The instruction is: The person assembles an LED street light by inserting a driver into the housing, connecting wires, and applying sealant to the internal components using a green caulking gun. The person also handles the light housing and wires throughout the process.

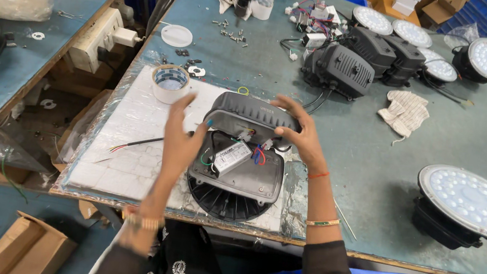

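Both hands are working at the round lamp body (234, 185), which is lying back-up on the white foam pad (125, 141). The right hand (296, 134) is gripping the right end of the dark ribbed cover (252, 114), holding it tilted just above the lamp body. The left hand (180, 138) is sitting at the cover's left end, fingers spread and loose; blurred, so contact is probably light, no firm grip showing. Under the cover, a grey driver box (232, 157) and coloured wires (258, 154) are lying on the lamp body's back plate. A tape roll (170, 82) is standing up-left of the lamp body. A finished lamp (471, 205), lens up, is resting well to its right. Assembled dark housings (351, 63) are sitting beyond it.
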